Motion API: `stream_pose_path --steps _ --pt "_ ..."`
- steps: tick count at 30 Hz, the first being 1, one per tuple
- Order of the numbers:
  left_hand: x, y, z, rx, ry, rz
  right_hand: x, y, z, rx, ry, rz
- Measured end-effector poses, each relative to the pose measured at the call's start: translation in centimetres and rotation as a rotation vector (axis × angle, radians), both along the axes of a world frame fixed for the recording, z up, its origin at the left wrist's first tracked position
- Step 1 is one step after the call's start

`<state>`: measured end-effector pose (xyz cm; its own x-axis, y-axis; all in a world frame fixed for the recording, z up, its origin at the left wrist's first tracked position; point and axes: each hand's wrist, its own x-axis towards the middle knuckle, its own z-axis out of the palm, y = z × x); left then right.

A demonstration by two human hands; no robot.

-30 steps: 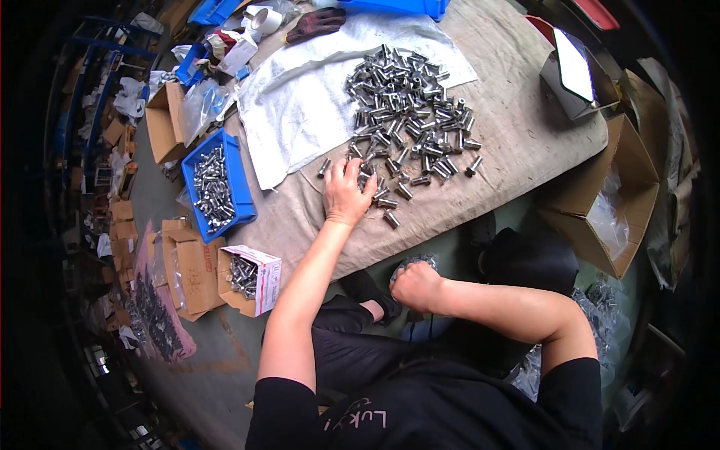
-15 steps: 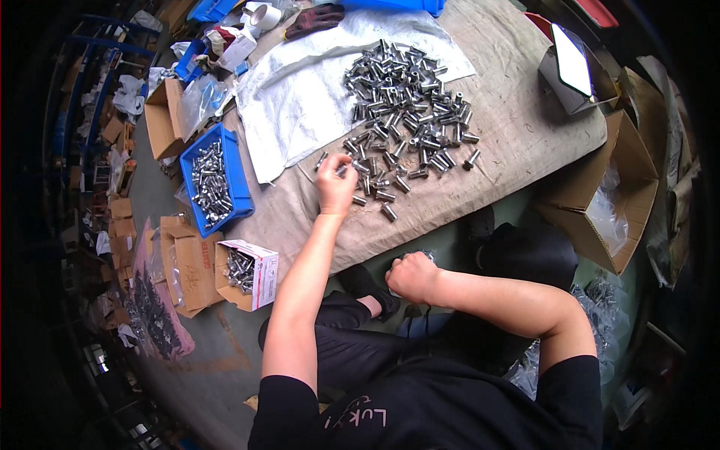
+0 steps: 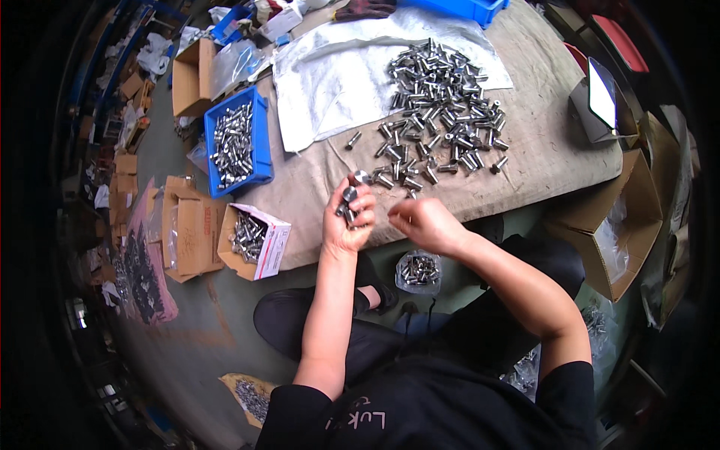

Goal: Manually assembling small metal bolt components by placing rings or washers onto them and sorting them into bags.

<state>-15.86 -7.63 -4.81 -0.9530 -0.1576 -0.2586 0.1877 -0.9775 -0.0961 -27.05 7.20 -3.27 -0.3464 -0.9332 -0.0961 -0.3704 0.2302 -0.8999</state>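
Note:
My left hand (image 3: pixel 347 219) is raised over the near edge of the cloth-covered table (image 3: pixel 540 161), its fingers closed round a few short metal bolts (image 3: pixel 349 201). My right hand (image 3: pixel 420 222) hovers just right of it, fingers pinched together; whether it holds anything I cannot tell. A big heap of the same shiny bolts (image 3: pixel 439 109) lies on the table beyond both hands, partly on a white plastic sheet (image 3: pixel 337 75). Below my right hand, a small clear bag of bolts (image 3: pixel 420 270) rests near my lap.
A blue bin of bolts (image 3: pixel 236 142) sits at the table's left end. A small open carton with bolts (image 3: pixel 251 240) and flat cardboard boxes (image 3: pixel 187 225) stand on the floor at left. Large cardboard boxes (image 3: pixel 607 225) are at right. A grey box (image 3: pixel 600 101) sits on the table's right.
My left hand lifted off the bolt heap and drew back toward me with bolts in it. My right hand rose from my lap to meet it.

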Motion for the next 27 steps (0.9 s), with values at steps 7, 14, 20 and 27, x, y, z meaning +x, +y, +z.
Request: stream_pose_path --steps 7,14,20,27 --pt "4.9 5.7 3.9 -0.703 -0.332 0.077 1.2 0.2 1.8 -0.062 -0.862 -0.036" --pt "7.2 8.6 4.9 -0.809 -0.603 0.073 2.2 0.9 2.6 0.178 -0.947 0.201" --pt "9.8 8.9 2.0 -0.348 -0.395 0.135 3.9 2.7 1.6 0.163 -1.001 0.221" --pt "11.7 9.0 2.3 -0.122 -0.265 0.099 5.3 3.7 1.4 0.159 -0.977 0.188"
